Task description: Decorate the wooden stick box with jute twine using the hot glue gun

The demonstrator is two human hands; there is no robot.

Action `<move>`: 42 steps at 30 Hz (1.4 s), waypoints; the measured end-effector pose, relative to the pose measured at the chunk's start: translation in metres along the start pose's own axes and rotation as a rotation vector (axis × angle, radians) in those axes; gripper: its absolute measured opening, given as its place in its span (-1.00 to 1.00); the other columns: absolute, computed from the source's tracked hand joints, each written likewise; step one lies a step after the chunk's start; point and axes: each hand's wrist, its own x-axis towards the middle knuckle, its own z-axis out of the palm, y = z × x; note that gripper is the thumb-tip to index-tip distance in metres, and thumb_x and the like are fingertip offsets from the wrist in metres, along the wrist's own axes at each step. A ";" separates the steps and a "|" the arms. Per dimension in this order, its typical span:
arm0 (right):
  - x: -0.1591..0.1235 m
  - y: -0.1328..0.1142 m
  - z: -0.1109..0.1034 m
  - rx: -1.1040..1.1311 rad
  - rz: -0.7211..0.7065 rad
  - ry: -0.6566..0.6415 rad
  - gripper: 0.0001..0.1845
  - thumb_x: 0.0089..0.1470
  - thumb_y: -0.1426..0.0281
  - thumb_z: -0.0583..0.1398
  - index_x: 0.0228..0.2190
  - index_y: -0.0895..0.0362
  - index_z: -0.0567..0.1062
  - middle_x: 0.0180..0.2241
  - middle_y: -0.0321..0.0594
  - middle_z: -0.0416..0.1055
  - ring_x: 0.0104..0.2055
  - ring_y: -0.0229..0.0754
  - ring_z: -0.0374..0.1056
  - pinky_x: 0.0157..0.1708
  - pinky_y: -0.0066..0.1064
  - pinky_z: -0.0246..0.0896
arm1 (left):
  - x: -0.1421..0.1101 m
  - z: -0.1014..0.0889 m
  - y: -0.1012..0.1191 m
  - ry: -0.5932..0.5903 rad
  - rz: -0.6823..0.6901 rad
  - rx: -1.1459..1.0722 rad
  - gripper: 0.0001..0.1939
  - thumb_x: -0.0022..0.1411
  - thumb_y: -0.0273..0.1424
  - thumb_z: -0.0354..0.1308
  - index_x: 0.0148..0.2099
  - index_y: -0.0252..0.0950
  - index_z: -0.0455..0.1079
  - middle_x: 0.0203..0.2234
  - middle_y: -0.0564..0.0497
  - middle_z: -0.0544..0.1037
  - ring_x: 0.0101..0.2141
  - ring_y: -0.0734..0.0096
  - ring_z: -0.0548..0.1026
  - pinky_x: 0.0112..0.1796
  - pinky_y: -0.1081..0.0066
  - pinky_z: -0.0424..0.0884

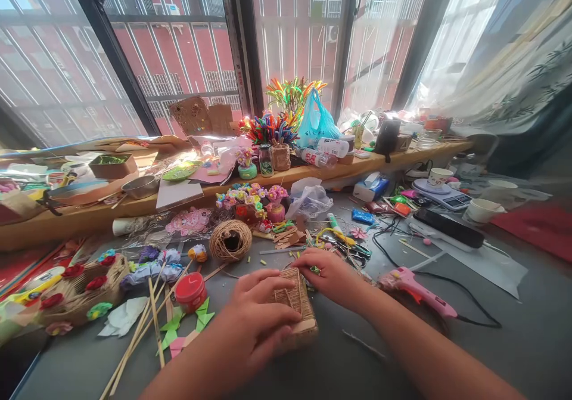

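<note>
A small box wrapped in brown twine [300,295] lies on the grey table in front of me, with a bare wooden strip along its near edge. My left hand [257,313] is closed over its left side, thumb across the top and fingers along the far side. At the box's far right corner, the fingertips of my right hand [326,275] are pinched together; what lies between them is too small to make out. Beyond my left hand stands a ball of twine [230,240]. A pink glue gun [420,292] rests to the right of my right forearm.
Wooden sticks [147,328], a red-lidded tub [190,291] and folded green paper [172,326] lie left. A twine basket with red roses [84,287] stands farther left. Scissors [357,251], a black cable [485,310] and a kitchen scale [442,194] are right. A cluttered wooden ledge [214,188] runs behind.
</note>
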 end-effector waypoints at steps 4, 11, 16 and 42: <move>-0.003 -0.004 0.000 0.060 0.041 0.026 -0.76 0.28 0.45 0.21 -0.18 0.07 0.71 -0.21 -0.12 0.65 -0.10 -0.01 0.54 -0.04 -0.20 0.41 | 0.011 -0.008 0.005 -0.063 -0.012 -0.028 -0.71 0.37 -0.51 0.27 -0.06 0.04 0.65 0.23 0.09 0.55 0.30 0.00 0.38 0.22 -0.04 0.44; -0.007 -0.007 -0.001 0.231 0.140 0.038 -0.78 0.26 0.23 0.30 -0.25 0.10 0.67 -0.25 -0.17 0.64 -0.18 -0.06 0.52 -0.16 -0.29 0.42 | 0.010 -0.004 0.007 -0.068 0.002 0.003 -0.61 0.07 -0.41 0.58 -0.05 -0.04 0.62 0.22 0.01 0.56 0.28 -0.18 0.37 0.20 -0.13 0.40; -0.006 0.006 0.012 0.351 0.191 0.073 -0.69 0.22 0.11 0.34 -0.34 0.10 0.63 -0.36 -0.23 0.57 -0.31 -0.12 0.46 -0.31 -0.36 0.33 | 0.006 0.004 0.003 -0.043 0.023 0.046 -0.70 0.18 -0.49 0.44 -0.05 -0.09 0.60 0.25 -0.02 0.53 0.24 -0.12 0.40 0.20 -0.07 0.37; 0.001 -0.002 0.022 0.612 0.500 0.180 -0.61 -0.05 0.03 0.43 -0.45 0.11 0.64 -0.53 -0.31 0.49 -0.47 -0.20 0.33 -0.41 -0.36 0.21 | -0.002 0.027 -0.020 0.114 0.147 0.049 -0.73 0.29 -0.46 0.34 -0.01 -0.02 0.56 0.17 0.02 0.59 0.24 -0.02 0.41 0.16 0.02 0.36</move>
